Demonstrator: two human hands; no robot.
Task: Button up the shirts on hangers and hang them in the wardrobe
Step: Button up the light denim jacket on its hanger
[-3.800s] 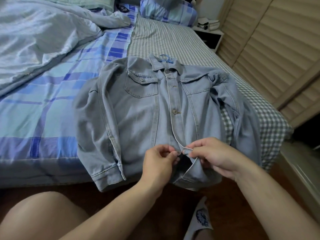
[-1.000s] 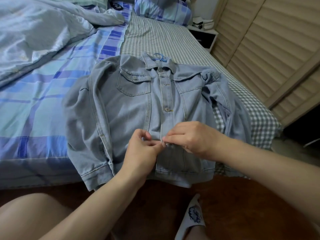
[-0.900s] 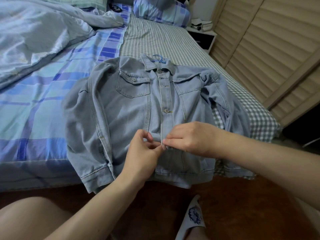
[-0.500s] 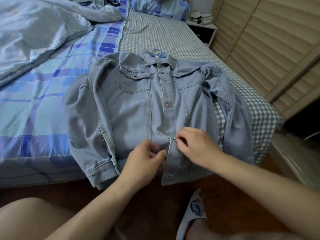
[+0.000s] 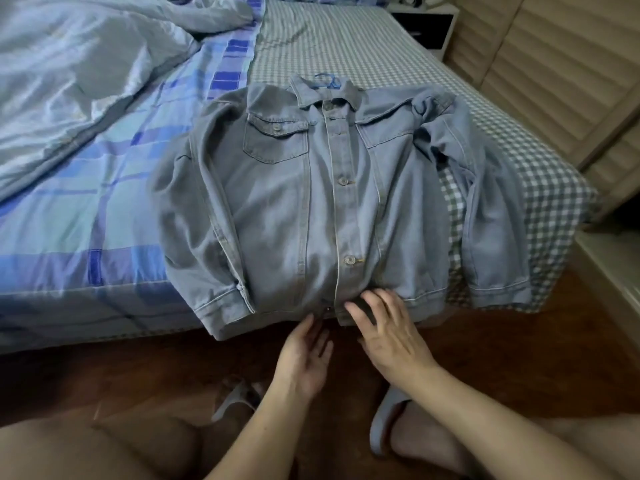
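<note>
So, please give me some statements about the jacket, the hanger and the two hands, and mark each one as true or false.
1. The denim jacket lies on the bed with its collar at the far end. True.
2. The right hand grips a sleeve. False: its fingers are spread at the front hem.
3. A blue hanger shows above the collar. True.
4. The left hand lies on the chest pocket. False: it is at the bottom hem, fingers straight.
5. The jacket's front gapes wide open. False: the front edges meet down the middle.

bed | on it: denim shirt, rumpled duvet
</note>
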